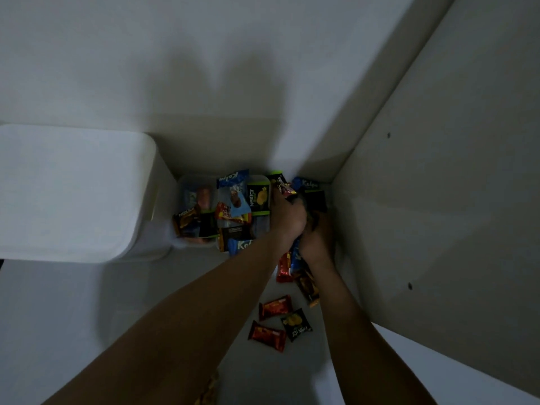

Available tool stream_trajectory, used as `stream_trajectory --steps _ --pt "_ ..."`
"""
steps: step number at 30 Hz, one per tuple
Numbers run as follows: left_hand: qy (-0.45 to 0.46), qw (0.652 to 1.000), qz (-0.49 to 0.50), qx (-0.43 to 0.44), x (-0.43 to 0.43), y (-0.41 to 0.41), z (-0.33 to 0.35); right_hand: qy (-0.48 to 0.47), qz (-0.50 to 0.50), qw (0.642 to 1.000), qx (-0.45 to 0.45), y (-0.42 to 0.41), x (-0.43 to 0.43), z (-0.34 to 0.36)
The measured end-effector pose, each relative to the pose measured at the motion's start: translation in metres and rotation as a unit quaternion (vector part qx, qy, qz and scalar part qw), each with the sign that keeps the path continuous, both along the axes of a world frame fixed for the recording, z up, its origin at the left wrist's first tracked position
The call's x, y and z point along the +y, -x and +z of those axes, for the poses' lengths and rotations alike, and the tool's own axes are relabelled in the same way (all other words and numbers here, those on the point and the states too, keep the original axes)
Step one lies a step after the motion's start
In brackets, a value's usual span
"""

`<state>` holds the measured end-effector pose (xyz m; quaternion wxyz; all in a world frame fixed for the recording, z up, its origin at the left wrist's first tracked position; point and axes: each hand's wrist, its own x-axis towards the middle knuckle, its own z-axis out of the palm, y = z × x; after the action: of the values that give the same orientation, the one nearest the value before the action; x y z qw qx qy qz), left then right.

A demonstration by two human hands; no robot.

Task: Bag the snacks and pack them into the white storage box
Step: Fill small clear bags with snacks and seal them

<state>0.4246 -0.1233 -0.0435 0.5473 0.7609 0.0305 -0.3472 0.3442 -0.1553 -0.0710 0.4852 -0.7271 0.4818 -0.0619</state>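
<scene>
Spillage is the likely slip: the white storage box [73, 194] at far left looks lidded and stands well apart from the hands, so a loosely gathered bundle could shed packets on the way. Just right of it lie filled clear bags [198, 197]. The left hand [287, 214] has its fingers curled round snack packets [285, 187]. The right hand [317, 241], touching it, is too shadowed to tell. Loose packets [274, 306] lie nearer on the white surface [87, 317].

White wall [204, 68], side panel with holes [438, 200]
</scene>
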Motion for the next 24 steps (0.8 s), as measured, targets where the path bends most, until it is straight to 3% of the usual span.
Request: stream_trajectory --steps 4,7,12,17,20,24 --pt "0.035 0.999 0.033 0.024 0.001 0.005 0.028 0.093 -0.026 0.994 -0.05 -0.022 -0.018 0.024" --pt "-0.031 0.998 -0.016 0.049 0.015 0.002 0.032 0.066 -0.058 0.995 -0.043 -0.042 -0.031 0.032" --pt "-0.061 0.985 -0.063 -0.151 0.042 -0.007 0.039 0.027 0.007 0.999 -0.038 -0.072 -0.039 0.03" --pt "-0.185 0.903 -0.083 -0.379 0.061 -0.055 0.044 0.015 0.087 0.996 -0.001 -0.086 -0.042 0.027" --pt "-0.296 0.855 -0.197 -0.377 0.069 -0.072 0.041 0.097 0.081 0.991 0.049 -0.077 -0.046 0.029" --pt "-0.353 0.798 -0.281 -0.399 0.073 -0.075 0.036 0.192 0.111 0.962 0.156 -0.057 -0.045 0.033"
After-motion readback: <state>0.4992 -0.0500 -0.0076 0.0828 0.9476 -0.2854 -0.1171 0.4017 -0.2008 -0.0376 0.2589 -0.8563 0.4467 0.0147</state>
